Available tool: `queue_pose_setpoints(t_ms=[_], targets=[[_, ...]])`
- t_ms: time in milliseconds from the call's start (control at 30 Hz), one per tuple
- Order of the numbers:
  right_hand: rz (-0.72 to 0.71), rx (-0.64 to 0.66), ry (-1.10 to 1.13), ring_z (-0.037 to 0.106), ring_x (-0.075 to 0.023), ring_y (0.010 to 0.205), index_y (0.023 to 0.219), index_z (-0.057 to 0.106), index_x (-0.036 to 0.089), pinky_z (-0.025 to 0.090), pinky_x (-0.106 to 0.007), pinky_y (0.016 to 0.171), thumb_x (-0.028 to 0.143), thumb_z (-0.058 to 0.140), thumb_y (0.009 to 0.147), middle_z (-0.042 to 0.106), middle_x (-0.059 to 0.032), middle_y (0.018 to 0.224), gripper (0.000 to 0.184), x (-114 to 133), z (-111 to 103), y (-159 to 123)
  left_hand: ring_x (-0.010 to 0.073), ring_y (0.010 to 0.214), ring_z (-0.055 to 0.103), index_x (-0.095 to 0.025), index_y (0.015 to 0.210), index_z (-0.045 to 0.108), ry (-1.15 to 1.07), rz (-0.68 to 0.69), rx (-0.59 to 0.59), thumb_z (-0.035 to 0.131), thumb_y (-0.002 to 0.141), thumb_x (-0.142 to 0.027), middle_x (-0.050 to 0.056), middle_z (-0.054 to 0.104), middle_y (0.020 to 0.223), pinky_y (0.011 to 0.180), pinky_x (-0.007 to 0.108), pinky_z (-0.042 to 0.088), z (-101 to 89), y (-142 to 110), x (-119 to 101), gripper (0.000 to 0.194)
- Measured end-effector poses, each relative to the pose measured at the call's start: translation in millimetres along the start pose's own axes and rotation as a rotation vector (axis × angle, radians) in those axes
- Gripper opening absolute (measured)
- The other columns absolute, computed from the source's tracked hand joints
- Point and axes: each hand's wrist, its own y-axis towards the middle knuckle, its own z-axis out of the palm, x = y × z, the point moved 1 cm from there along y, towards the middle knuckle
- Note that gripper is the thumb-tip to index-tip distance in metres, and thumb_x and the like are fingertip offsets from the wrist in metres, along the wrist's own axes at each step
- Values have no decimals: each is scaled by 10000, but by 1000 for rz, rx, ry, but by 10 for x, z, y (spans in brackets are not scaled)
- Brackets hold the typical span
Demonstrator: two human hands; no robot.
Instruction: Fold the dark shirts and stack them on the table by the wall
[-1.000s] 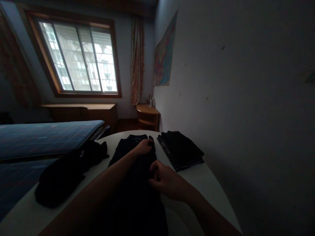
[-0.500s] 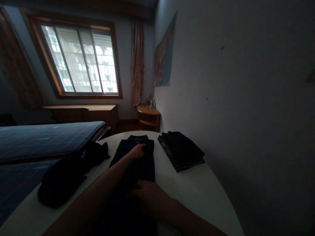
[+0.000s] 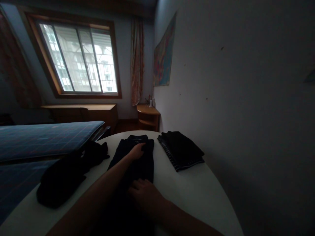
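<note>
While the left hand (image 3: 136,151) and right hand (image 3: 147,196) touch the shirt (image 3: 147,165), it looks soft and floppy, best held at three and nine o'clock; I can't tell if the fingers pinch.

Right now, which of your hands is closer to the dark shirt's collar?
My left. My left hand is on the shirt, just below the collar. My right hand is much lower down the shirt, farther from the collar.

A barred window (image 3: 80,59), patterned curtains (image 3: 137,62), blue plaid mattress (image 3: 49,137), and colorful wall map (image 3: 164,54).
</note>
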Motion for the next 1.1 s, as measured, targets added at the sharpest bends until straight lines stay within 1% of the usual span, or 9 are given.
queue_pose_setpoints(t_ms=[100,200,400,467,600,667,733,867,1100], targets=[[24,45,22,614,-225,970,1071,646,214,512,-349,837,253,542,957,671,-52,1076,159,13,-12,-9,249,1206,602,-124,1408,499,-1,5,1,629,791,-104,136,606,1355,1049,324,446,-24,-9,64,631],[74,34,44,600,-240,1003,1122,640,234,523,-375,840,274,535,959,652,-58,1128,198,16,-26,-16,234,1072,662,-140,1381,530,16,4,3,645,824,-217,112,686,1212,954,307,496,-68,-18,124,573],[44,-13,27,576,-250,1059,1080,648,217,521,-405,869,272,556,951,622,-68,1219,168,-15,6,-24,206,911,689,-235,1202,677,96,20,55,655,810,-251,30,731,994,800,271,518,-105,-91,186,393],[48,-6,50,586,-246,1049,1092,646,218,521,-410,880,264,561,947,631,-67,1212,174,-26,12,-34,204,943,680,-263,1159,697,127,27,38,611,849,-269,22,728,1025,829,279,510,-120,-148,201,322],[123,-51,170,574,-249,1136,1226,611,246,479,-436,986,279,557,950,632,-59,1248,282,-20,12,-64,262,1146,594,-226,1199,665,215,-34,-109,528,892,-264,81,653,1240,999,378,440,-218,-301,309,338],[196,-103,230,496,-266,1279,1345,543,238,395,-461,1095,314,518,973,568,-80,1373,380,-13,17,-78,298,1201,554,-197,1220,647,251,-103,-179,494,910,-279,121,610,1301,1037,440,409,-291,-375,417,356],[274,-107,268,351,-301,1412,1444,455,216,296,-492,1166,377,464,996,438,-113,1508,476,-12,33,-86,314,1235,531,-180,1227,644,266,-174,-224,464,923,-278,144,584,1336,1051,465,396,-364,-433,549,367],[371,-11,287,166,-358,1482,1510,372,191,211,-541,1193,484,401,1002,267,-150,1596,588,-49,87,-80,268,1231,563,-175,1159,698,231,-258,-223,466,896,-180,129,631,1292,1061,380,404,-472,-484,813,350],[301,66,221,98,-367,1486,1496,397,149,176,-538,1201,371,369,1020,233,-165,1600,525,-185,140,-48,192,977,710,-192,1105,731,67,-333,-163,524,836,-121,53,754,1076,842,237,533,-504,-375,1104,347]])
